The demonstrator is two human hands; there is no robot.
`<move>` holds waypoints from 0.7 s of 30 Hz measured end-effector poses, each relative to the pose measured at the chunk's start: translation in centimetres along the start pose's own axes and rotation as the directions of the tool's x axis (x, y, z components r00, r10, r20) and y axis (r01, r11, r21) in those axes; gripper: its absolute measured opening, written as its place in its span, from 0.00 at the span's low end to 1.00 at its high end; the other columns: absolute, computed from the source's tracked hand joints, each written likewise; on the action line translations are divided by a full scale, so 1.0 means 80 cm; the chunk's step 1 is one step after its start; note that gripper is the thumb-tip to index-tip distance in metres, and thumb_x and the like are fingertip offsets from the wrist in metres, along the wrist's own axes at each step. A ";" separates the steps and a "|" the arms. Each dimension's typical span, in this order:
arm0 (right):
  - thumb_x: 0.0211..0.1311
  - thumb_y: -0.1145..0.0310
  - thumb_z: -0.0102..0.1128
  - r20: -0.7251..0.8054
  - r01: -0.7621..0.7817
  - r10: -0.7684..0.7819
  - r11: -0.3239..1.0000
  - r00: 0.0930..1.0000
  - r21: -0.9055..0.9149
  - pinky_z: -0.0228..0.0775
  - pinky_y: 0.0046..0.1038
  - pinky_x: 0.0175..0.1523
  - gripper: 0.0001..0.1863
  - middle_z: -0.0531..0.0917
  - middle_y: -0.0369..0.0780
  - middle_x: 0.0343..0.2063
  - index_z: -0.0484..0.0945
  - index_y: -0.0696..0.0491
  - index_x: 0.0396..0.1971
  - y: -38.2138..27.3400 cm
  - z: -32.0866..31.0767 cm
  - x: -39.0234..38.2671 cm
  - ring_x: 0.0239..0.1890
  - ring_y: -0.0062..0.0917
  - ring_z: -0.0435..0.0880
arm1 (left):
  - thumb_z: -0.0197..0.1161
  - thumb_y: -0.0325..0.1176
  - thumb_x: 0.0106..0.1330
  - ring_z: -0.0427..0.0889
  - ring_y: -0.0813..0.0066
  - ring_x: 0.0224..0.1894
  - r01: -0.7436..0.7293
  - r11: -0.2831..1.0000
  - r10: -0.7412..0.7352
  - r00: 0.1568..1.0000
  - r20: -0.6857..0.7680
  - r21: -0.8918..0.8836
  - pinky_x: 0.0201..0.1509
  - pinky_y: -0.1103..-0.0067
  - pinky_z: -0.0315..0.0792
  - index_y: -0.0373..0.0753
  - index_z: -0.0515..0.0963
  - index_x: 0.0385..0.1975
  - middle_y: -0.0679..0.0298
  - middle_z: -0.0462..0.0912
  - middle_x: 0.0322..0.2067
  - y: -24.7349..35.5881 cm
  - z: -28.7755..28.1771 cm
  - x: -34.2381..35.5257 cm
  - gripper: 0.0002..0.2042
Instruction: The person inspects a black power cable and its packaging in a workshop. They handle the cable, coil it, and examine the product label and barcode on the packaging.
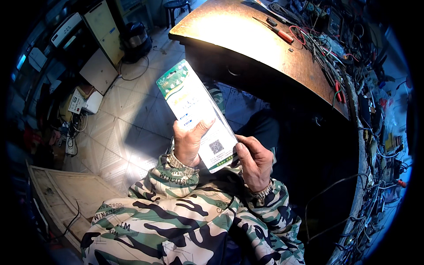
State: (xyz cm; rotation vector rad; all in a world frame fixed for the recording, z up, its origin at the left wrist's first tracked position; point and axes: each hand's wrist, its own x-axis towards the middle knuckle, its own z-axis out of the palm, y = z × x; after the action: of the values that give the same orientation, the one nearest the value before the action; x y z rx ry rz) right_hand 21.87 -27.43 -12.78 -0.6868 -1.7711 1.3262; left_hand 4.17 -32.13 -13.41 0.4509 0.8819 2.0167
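The pack (201, 112), left of the desk (265, 55), is best steadied lightly: the left hand (188, 143) grips its left edge, thumb across the front; the right hand (255, 162) pinches its near right edge.

Small print on package (195, 111) too fine to read. My left grip (187, 143) covers part of its face; underside hidden.

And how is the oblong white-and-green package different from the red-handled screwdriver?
The package is broad and flat; the screwdriver is slim. The left hand and right hand hold the package; the screwdriver lies on the brown wooden desk. Both are longer than wide.
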 end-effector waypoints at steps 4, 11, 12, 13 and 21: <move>0.70 0.76 0.59 0.036 -0.010 0.010 1.000 0.999 -0.007 0.78 0.22 0.45 0.20 0.85 0.47 0.42 0.76 0.67 0.59 -0.004 0.004 -0.009 0.40 0.23 0.86 | 0.69 0.20 0.65 0.87 0.73 0.39 -0.075 0.996 0.076 0.996 -0.039 0.049 0.44 0.76 0.82 0.29 0.78 0.49 0.59 0.85 0.41 -0.001 0.000 0.005 0.14; 0.69 0.75 0.59 0.039 -0.058 0.059 0.998 0.998 -0.015 0.77 0.22 0.43 0.18 0.87 0.50 0.41 0.78 0.66 0.56 -0.001 0.002 -0.010 0.37 0.25 0.87 | 0.71 0.22 0.64 0.86 0.74 0.38 -0.113 0.986 0.125 0.988 -0.092 0.123 0.44 0.77 0.81 0.29 0.78 0.49 0.60 0.85 0.41 -0.007 -0.003 0.006 0.15; 0.70 0.75 0.59 0.039 -0.026 0.028 0.998 0.999 -0.059 0.76 0.22 0.42 0.17 0.87 0.49 0.40 0.79 0.65 0.55 0.001 0.001 -0.006 0.36 0.25 0.86 | 0.72 0.23 0.64 0.86 0.74 0.38 -0.113 0.983 0.128 0.987 -0.094 0.145 0.44 0.77 0.81 0.29 0.78 0.49 0.60 0.85 0.40 -0.006 -0.004 0.006 0.15; 0.70 0.75 0.60 0.007 0.015 -0.014 0.989 1.000 -0.146 0.76 0.23 0.40 0.13 0.87 0.48 0.36 0.83 0.63 0.51 -0.001 0.000 -0.002 0.35 0.26 0.86 | 0.70 0.25 0.65 0.86 0.74 0.38 -0.115 0.972 0.130 0.990 -0.058 0.203 0.43 0.77 0.82 0.30 0.76 0.51 0.60 0.84 0.41 -0.008 -0.005 0.006 0.16; 0.67 0.78 0.62 0.033 0.181 -0.182 0.911 0.983 -0.370 0.79 0.30 0.47 0.14 0.84 0.51 0.41 0.81 0.64 0.51 -0.013 0.018 0.033 0.42 0.39 0.87 | 0.70 0.24 0.65 0.86 0.75 0.40 -0.109 0.970 0.107 0.994 0.019 0.217 0.45 0.77 0.80 0.28 0.80 0.49 0.58 0.87 0.41 -0.010 0.004 0.000 0.14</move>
State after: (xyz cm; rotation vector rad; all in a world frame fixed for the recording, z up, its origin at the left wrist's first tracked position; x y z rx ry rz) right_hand 19.31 -26.38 -11.21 -0.7041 -2.0557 0.8709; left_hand 4.86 -31.70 -13.79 0.6400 1.1004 2.0235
